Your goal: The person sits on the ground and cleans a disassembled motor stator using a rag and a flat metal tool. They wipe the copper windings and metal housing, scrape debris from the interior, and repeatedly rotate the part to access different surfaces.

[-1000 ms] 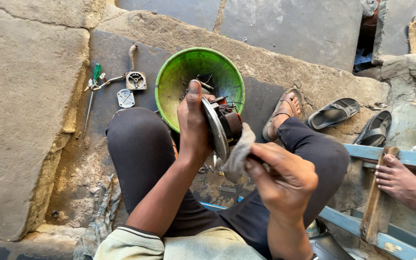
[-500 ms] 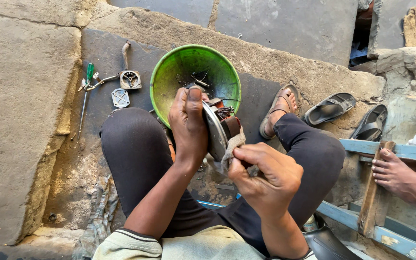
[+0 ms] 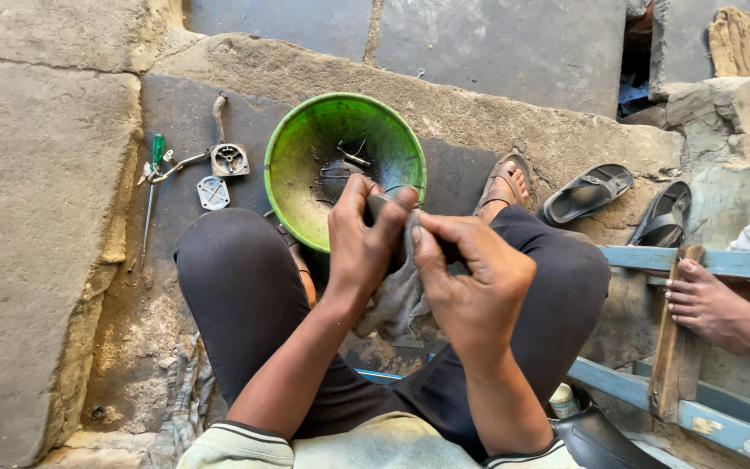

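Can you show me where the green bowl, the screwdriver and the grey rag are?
green bowl (image 3: pixel 292 152): head view, on its inner left wall.
screwdriver (image 3: pixel 158 149): head view, on its green handle.
grey rag (image 3: pixel 399 300): head view, on the cloth hanging below the hands.

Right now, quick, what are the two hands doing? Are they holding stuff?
Left hand: closed around a dark part, mostly hidden by the hands.
Right hand: closed, pinching a grey rag against that part.
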Motion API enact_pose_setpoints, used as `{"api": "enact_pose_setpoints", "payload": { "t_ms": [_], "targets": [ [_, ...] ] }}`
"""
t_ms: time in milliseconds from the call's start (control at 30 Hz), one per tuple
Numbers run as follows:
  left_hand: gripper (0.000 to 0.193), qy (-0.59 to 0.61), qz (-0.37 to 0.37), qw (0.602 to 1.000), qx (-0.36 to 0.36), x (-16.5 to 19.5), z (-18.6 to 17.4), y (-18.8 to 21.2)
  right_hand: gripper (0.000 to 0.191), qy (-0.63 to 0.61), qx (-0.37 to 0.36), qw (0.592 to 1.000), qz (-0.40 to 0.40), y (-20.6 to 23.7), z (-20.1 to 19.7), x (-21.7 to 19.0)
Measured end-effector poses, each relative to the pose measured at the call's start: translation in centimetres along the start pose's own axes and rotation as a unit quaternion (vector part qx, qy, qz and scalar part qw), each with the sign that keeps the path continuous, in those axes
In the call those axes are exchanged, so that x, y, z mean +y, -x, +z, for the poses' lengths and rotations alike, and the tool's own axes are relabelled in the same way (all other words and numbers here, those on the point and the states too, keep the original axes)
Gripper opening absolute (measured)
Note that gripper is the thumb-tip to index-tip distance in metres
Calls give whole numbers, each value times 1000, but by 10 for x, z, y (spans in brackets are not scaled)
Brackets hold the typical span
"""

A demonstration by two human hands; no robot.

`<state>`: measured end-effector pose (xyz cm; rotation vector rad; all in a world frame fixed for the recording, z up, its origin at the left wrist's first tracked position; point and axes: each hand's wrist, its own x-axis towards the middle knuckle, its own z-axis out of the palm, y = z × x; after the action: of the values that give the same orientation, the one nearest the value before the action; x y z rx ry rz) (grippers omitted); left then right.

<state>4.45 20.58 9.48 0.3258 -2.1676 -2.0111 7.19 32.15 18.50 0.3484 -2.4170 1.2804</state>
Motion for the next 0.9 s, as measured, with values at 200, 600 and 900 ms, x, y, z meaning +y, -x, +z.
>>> {"api": "enact_pose_setpoints", "payload": {
  "t_ms": [200, 600, 900],
  "targets": [
    [42, 271, -206, 940, 3, 8, -9, -16, 24, 50, -45, 994, -85, 13, -5, -6],
    [46, 254, -115, 960, 23, -4, -7, -6, 20, 41, -7, 993, -109, 10, 9, -3],
    [47, 306, -201, 930, 19, 2, -8, -16, 9, -483, 85, 856, 162, 8, -7, 61]
  ]
}}
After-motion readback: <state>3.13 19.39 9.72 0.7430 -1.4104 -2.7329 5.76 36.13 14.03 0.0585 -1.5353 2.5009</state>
